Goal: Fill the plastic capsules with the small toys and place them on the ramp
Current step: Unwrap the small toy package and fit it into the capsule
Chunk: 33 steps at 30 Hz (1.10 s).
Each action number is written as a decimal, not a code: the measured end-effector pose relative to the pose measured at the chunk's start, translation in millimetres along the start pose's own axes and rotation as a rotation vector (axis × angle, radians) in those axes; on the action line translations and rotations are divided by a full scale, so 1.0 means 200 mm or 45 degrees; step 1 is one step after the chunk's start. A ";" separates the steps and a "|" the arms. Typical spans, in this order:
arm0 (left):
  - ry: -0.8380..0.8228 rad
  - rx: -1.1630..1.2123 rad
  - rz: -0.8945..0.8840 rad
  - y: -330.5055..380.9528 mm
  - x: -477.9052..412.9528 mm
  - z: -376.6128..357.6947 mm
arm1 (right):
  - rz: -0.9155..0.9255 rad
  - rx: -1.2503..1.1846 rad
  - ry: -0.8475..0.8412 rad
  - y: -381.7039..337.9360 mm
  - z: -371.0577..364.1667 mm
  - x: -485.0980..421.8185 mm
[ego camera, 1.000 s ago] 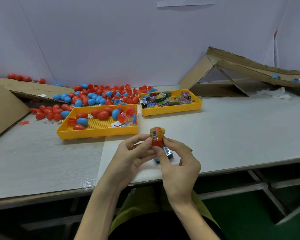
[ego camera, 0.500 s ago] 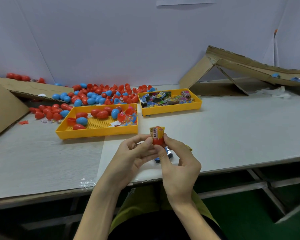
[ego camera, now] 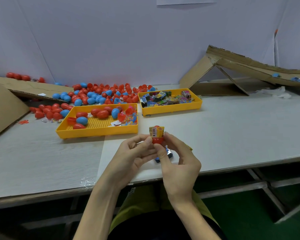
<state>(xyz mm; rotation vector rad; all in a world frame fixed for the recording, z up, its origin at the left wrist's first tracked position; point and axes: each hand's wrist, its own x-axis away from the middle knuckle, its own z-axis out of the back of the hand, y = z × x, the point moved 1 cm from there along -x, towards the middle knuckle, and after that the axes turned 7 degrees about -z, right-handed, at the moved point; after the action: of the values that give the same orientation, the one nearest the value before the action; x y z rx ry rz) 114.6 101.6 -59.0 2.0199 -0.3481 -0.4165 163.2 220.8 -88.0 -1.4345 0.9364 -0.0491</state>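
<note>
Above the near edge of the table [ego camera: 232, 129], the left hand [ego camera: 135, 153] and right hand [ego camera: 178, 163] pinch a red capsule half [ego camera: 157, 140] between curled thumbs and fingertips. A yellow toy packet [ego camera: 155, 132] stands upright in its mouth. Behind lie the capsule tray [ego camera: 97, 131] and the toy tray [ego camera: 171, 110], and the cardboard ramp [ego camera: 249, 66] occupies the far right corner.

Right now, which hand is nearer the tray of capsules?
Left. The left hand sits just in front of the right corner of the tray; the right hand is farther right.
</note>
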 end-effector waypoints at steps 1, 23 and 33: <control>-0.012 0.000 -0.001 0.00 0.00 0.00 | -0.026 -0.005 -0.009 0.00 0.00 0.00; -0.138 -0.119 -0.043 -0.01 0.01 -0.01 | 0.119 -0.046 -0.082 0.02 0.02 0.00; -0.160 -0.100 -0.057 -0.01 0.01 -0.02 | 0.138 -0.037 -0.038 0.03 0.02 0.00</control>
<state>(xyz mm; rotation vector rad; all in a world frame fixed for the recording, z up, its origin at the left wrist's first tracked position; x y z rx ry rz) 118.0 104.5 -59.3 1.9327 -0.3588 -0.5777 162.2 224.7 -93.8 -1.4053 0.9919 0.0665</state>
